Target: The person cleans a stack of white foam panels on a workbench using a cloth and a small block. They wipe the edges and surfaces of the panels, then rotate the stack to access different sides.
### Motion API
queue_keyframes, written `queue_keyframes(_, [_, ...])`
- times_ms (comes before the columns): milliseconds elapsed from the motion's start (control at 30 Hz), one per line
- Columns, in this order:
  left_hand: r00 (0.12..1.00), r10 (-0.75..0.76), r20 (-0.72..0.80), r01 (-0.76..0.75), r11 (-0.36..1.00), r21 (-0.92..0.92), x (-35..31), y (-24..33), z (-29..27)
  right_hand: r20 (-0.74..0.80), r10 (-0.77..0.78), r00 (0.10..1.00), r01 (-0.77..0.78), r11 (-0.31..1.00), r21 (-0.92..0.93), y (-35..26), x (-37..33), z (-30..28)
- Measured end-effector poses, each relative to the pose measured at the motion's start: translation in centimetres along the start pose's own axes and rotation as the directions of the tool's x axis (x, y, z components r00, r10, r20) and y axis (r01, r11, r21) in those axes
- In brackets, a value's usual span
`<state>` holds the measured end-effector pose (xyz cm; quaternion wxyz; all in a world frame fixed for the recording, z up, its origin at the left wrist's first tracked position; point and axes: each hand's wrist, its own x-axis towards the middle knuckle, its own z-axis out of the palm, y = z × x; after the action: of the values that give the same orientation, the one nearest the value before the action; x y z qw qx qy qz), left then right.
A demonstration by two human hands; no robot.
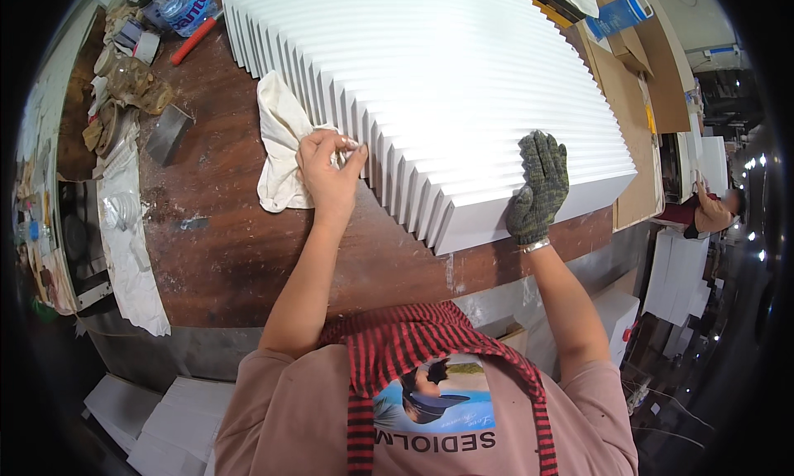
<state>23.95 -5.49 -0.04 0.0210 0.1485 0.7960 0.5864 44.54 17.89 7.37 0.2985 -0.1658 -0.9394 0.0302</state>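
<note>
A long row of white panels point(463, 112) lies close together on the brown table, their edges making ridges. At the left side of the row, my bare left hand point(329, 166) pinches part of a crumpled white cloth point(279, 157), fingertips close to the panels' corners. The rest of the cloth spreads over the table beside that hand. My right hand point(542, 186), in a dark green knitted glove, rests with fingers stretched out over the top edges of the nearest panels. Its palm lies against the front panel.
A grey block point(169, 134) and a red-handled tool point(195, 40) lie on the table point(240, 269) at the left. Farther left are jars and a plastic wrap strip. Cardboard point(608, 95) lines the right side, with a blue container point(619, 16). Another person point(713, 210) is at far right.
</note>
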Motion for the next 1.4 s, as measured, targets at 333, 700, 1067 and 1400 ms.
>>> queue_keyframes(333, [0.999,0.014,-0.042,-0.017,0.998,-0.059,-0.7,-0.7,0.6,0.002,-0.010,1.000,0.010,1.000,-0.012,0.1,-0.1,-0.1])
queue_keyframes(700, [0.997,-0.006,-0.083,-0.003,0.995,-0.102,-0.6,-0.6,1.2,-0.013,-0.020,1.000,0.020,1.000,-0.019,0.1,-0.1,0.0])
queue_keyframes(1067, [0.993,0.048,-0.111,-0.055,0.997,-0.060,-0.7,-0.2,1.2,-0.045,-0.061,0.997,0.061,0.998,-0.012,-0.1,0.1,0.1])
queue_keyframes(1400, [0.991,0.067,-0.114,-0.060,0.996,0.068,-1.0,0.1,1.1,-0.036,-0.069,0.997,0.068,0.998,-0.007,-0.2,0.0,0.0])
